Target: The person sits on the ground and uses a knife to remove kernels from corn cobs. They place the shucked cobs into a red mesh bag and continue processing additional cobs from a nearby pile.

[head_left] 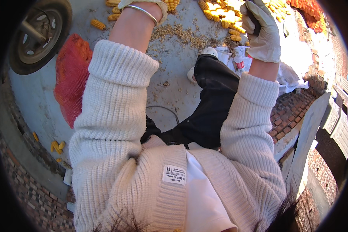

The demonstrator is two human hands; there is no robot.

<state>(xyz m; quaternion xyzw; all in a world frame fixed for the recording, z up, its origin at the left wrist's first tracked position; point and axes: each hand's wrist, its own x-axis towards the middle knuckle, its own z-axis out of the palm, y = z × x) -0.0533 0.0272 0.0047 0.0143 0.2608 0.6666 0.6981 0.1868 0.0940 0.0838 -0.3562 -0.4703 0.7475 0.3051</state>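
My left hand [143, 4] wears a pale glove and is mostly cut off by the top rim, so its fingers are hidden. A yellow corn cob [172, 5] shows just right of it, and I cannot tell whether the hand touches it. My right hand [264, 34], in a whitish glove, is raised at the upper right. Its fingers curl around a dark object [254, 21] whose kind is unclear. Behind and left of that hand lies a heap of husked corn cobs [217, 13]. Loose corn kernels [179, 36] are scattered over the ground between the hands.
A red mesh sack [71, 84] of corn lies left of my left arm, near a rubber-tyred wheel [40, 34]. A bottle with a red label [239, 63] rests on white plastic sacking [290, 76]. A dark cable [165, 108] curves near my legs. Brick paving [291, 116] borders the right.
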